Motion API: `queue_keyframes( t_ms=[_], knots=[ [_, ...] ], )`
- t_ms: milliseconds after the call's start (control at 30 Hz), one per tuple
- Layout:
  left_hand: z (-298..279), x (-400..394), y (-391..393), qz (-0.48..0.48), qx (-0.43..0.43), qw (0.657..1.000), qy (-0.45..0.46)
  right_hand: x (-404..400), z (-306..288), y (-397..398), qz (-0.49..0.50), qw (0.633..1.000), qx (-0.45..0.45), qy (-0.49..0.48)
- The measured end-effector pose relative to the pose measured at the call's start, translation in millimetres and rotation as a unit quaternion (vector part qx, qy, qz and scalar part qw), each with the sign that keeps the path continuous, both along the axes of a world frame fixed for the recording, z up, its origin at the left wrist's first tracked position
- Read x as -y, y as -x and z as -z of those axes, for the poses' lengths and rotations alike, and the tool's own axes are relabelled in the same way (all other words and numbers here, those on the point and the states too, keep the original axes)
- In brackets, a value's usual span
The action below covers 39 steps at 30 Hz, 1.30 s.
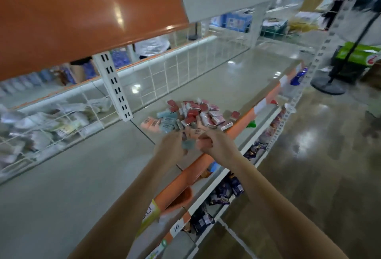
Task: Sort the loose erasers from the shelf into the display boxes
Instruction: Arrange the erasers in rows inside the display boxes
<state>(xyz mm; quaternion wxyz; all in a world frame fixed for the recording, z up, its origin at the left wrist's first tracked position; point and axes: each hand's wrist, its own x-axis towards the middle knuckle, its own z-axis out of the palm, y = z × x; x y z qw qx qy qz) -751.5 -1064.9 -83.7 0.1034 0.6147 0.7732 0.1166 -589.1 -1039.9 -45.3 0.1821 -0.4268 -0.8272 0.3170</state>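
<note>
Two hands meet above a grey shelf (61,186) in a shop aisle: the left hand (171,145) curls its fingers round a pale blue eraser (188,144), the right hand (214,143) is closed against it, though blur hides what it pinches. Just beyond lies the heap (191,115) of red, blue and peach erasers, near the orange shelf edge (206,161). Packets (224,192) fill the tier below. Behind, a white wire grid (185,73) backs the shelf; a polished floor (319,155) spreads to the right.
</note>
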Motion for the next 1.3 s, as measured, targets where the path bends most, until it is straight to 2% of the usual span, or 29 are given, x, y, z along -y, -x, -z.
queue_keyframes(
  t_ms=[133,300,467,833,1033,1200,1300],
  knots=[
    [-12.1,32.1,8.1,-0.05,-0.008,0.999,-0.006,-5.8,17.4,4.5,-0.057,0.997,-0.05,0.001],
    [-33.1,121.2,27.2,-0.133,0.087,0.98,-0.119,26.7,16.5,36.5,-0.153,0.977,-0.144,0.04],
    [-46.8,222.6,48.9,-0.228,0.055,0.957,-0.172,89.4,1.5,86.8,-0.271,0.944,-0.174,0.07],
    [-59.7,495.3,74.3,-0.378,-0.014,0.902,-0.209,304.6,-22.2,185.4,-0.465,0.87,-0.156,0.05],
    [-49.3,648.8,97.5,-0.416,-0.039,0.887,-0.199,446.3,-9.2,233.9,-0.501,0.849,-0.164,0.022],
    [-46.1,720.1,129.1,-0.426,-0.035,0.88,-0.207,518.2,-10.4,271.3,-0.539,0.827,-0.159,-0.004],
    [-45.2,739.4,154.9,-0.419,-0.048,0.882,-0.211,535.2,-15.9,296.0,-0.531,0.833,-0.153,-0.009]
  ],
)
